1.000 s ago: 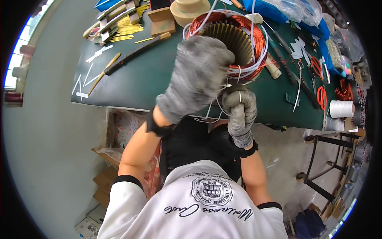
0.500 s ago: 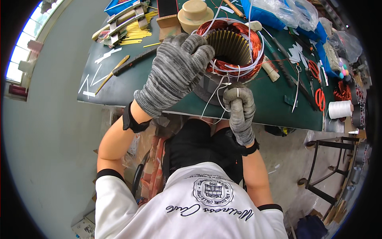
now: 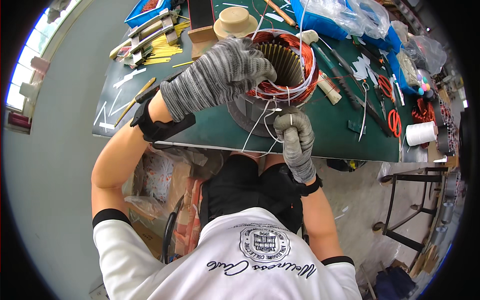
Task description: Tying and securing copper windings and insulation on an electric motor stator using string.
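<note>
A motor stator with a ring of copper winding [image 3: 308,52] stands near the table's front edge. White lacing cord [image 3: 256,129] binds the ring and hangs in loops at its near side. My left hand [image 3: 220,75], in a grey knitted glove, bends over the left rim, its fingertips at the mouth of the slotted bore. The gloved right hand [image 3: 296,137] is closed in a fist just below the near rim. A strand of cord crosses its forefinger, and a small shiny tip shows beside it; the rest of its grip is hidden.
On the green table [image 3: 210,127] lie yellow strips [image 3: 162,49], a mallet [image 3: 327,90], red-handled scissors [image 3: 394,122] and a white thread spool [image 3: 421,133]. Behind the stator stands a beige stepped round block [image 3: 234,21]. Blue bins [image 3: 320,21] line the back right.
My left hand has turned flatter across the stator's left rim, and its elbow has swung out to the left. The right fist stays by the near rim. The whole view has shifted slightly.
</note>
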Motion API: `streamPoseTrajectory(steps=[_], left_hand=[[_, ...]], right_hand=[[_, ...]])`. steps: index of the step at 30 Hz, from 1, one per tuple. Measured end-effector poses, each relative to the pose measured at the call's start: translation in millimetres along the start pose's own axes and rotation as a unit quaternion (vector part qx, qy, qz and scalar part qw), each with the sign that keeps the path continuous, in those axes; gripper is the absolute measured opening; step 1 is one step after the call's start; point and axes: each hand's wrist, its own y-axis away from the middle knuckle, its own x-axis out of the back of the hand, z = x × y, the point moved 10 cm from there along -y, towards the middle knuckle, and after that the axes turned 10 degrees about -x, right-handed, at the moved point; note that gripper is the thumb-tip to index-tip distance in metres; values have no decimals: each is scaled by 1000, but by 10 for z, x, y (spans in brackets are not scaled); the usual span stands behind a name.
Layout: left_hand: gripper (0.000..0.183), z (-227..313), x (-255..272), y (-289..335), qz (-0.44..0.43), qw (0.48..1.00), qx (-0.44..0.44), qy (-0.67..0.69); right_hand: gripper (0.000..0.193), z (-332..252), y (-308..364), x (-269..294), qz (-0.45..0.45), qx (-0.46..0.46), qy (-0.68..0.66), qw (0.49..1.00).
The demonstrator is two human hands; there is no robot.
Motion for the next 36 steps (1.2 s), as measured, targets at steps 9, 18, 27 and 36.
streamPoseTrajectory(steps=[9, 18, 27, 36], left_hand=[[19, -103, -81, 47, -61, 993, 53, 88], [17, -122, -48, 86, -51, 971, 169, 161], [16, -70, -24, 25, -37, 983, 127, 128], [18, -3, 2, 27, -30, 987, 76, 139]], right_hand=[[22, -47, -25, -13, 16, 24, -16, 999], [24, -65, -49, -40, 1, 5, 8, 1000], [14, -41, -37, -7, 20, -12, 2, 1000], [17, -68, -44, -40, 24, -13, 9, 1000]])
